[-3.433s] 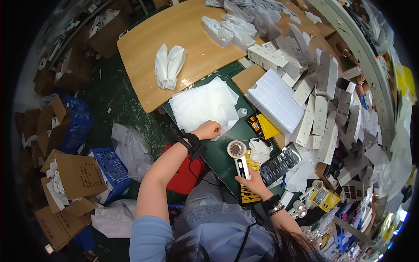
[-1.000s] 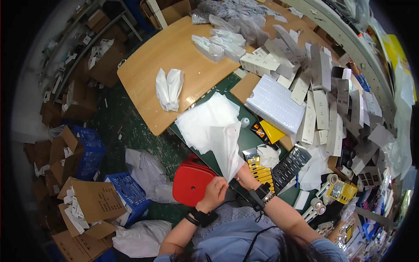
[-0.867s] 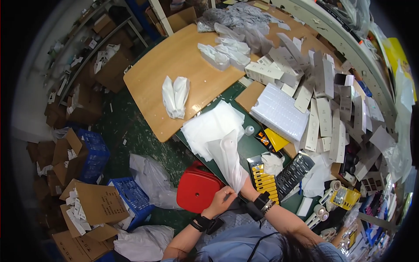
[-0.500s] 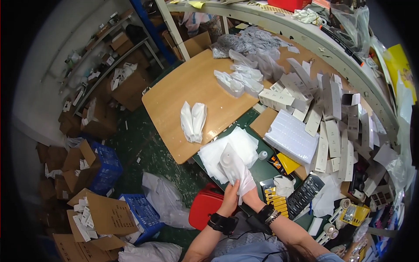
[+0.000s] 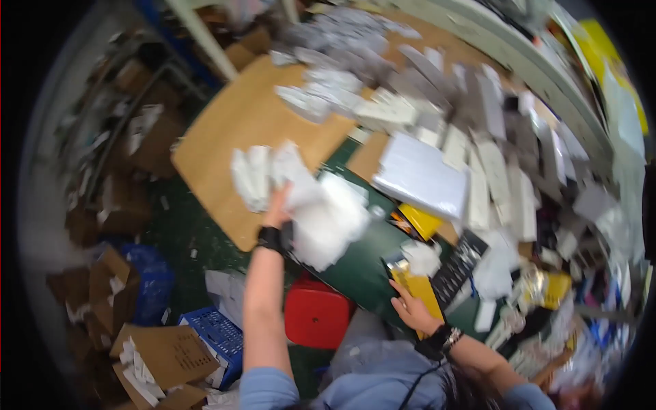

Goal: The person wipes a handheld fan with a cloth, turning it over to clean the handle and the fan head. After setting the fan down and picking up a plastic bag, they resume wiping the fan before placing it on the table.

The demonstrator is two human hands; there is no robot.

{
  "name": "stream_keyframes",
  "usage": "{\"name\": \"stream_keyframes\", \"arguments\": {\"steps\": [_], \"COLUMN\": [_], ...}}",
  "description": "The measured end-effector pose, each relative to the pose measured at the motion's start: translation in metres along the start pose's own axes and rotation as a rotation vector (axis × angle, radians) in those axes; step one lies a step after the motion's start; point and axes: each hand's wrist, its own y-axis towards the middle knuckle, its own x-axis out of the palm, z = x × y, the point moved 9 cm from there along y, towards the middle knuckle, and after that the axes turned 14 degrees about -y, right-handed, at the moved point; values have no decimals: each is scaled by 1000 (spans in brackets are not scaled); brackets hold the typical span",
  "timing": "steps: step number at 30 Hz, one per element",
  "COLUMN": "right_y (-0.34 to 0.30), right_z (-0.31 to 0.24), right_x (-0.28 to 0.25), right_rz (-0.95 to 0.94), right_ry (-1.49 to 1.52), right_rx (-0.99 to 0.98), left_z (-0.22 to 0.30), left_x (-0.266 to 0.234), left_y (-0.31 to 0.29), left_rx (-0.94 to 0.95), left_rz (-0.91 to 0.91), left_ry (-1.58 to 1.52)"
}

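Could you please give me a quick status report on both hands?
Left grip at white wrapped bundle, hold blurred. Right grip open at yellow pack, contact unclear. Possible obstacle: white wrapped pair close left, on wooden board.

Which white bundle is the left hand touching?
The rightmost white bundle of the front three: the left hand is at its near end. The other two lie to its left, and more bundles sit farther back.

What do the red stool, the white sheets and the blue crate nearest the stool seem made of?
Red stool: probably smooth moulded plastic; rounded corners, uniform colour.
White sheets: paper or thin foam, matte, without glints; blur leaves it open.
Blue crate: likely dull plastic, with rows of moulded openings.
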Motion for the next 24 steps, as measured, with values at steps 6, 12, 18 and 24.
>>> {"name": "stream_keyframes", "arguments": {"steps": [6,12,18,24], "right_y": [-89,-169,-270,-324], "right_z": [129,203,275,302], "right_x": [-13,-77,-120,-117], "right_rz": [217,505,965,868], "right_ry": [-13,23,-73,-417], "right_rx": [150,588,919,1105], "left_z": [-38,-34,-90,162], "left_x": [23,4,-26,129], "left_y": [44,51,-14,-94], "left_rx": [-993,-312,-204,-391], "left_rz": [318,600,408,668], "left_ry": [-1090,-551,-413,-692]}}
